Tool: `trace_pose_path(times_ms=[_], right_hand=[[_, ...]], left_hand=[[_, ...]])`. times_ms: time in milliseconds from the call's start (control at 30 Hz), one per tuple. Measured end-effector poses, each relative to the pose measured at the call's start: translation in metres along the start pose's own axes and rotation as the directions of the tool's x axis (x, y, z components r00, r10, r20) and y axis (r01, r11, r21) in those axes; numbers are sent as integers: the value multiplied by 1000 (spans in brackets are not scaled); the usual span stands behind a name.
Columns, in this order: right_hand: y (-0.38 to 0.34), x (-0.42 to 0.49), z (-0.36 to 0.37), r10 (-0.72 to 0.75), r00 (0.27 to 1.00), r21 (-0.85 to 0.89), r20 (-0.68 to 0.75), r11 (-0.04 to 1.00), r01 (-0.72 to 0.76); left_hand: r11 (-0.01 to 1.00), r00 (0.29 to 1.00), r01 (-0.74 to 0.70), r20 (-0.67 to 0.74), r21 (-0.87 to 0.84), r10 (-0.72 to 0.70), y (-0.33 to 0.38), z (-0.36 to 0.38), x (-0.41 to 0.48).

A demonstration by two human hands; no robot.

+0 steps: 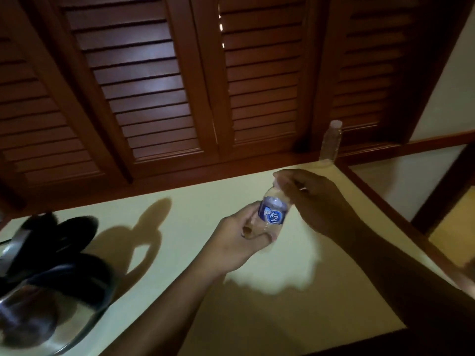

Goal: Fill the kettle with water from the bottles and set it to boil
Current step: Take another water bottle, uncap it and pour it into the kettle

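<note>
While the kettle waits at the near left corner of the pale desk, blurred but apparently with its dark lid tipped up, nothing is being poured into it. It probably stands open like that so water can go straight in once a bottle is ready. A little further out, over the middle of the desk, both hands meet on one small bottle with a blue label, held off the surface and leaning slightly to the right. The left hand is wrapped round the lower body, thumb across the front, which looks like a bracing grip to stop the bottle turning. The right hand comes in from the right, and its fingers curl down over the bottle's neck and top, clamped there and hiding the cap. One hand steadying and one gripping the top suggests the cap is being twisted off, though whether it has loosened cannot be told. The bottle looks clear and its water level is not readable in this dim light. Further back, at the far right edge of the desk, a second bottle stands upright with its cap on, well apart from the hands and likely kept in reserve for the next pour. Behind it rise dark wooden louvred shutters, closed along the whole back of the desk.
</note>
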State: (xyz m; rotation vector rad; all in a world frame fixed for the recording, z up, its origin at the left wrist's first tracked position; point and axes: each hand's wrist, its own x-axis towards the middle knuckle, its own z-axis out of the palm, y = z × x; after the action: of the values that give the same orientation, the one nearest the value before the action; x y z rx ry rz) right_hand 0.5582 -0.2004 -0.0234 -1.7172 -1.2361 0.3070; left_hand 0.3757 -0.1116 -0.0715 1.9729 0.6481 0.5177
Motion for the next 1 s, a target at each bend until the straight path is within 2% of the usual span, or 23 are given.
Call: trace_pose_path(times_ms=[167, 333, 433, 533, 600, 700, 767, 1000], right_hand=[[69, 41, -33, 3, 997, 152, -79, 988, 9], [144, 75, -50, 219, 965, 272, -145, 946, -174], [185, 89, -58, 263, 950, 129, -169, 961, -243], [213, 97, -61, 246, 968, -133, -57, 959, -252], [221, 98, -61, 242, 969, -211, 44, 951, -228], [236, 93, -53, 123, 991, -326, 55, 940, -98], [250, 96, -49, 89, 992, -377, 92, 925, -48], [241, 97, -57, 123, 979, -390, 164, 919, -50]], left_hand=[[1000, 994, 2, -113, -7, -3, 0, 49, 103], [999, 977, 5, -211, -42, -14, 4, 87, 191], [1000, 970, 24, -243, -11, -26, 2, 107, 234], [998, 969, 52, -243, 26, -45, -4, 122, 266], [997, 968, 65, -245, 32, -55, -6, 131, 281], [996, 961, 88, -267, 34, -76, -9, 136, 295], [992, 959, 114, -268, 63, -93, -10, 138, 305], [978, 955, 162, -270, 131, -122, -14, 143, 324]])
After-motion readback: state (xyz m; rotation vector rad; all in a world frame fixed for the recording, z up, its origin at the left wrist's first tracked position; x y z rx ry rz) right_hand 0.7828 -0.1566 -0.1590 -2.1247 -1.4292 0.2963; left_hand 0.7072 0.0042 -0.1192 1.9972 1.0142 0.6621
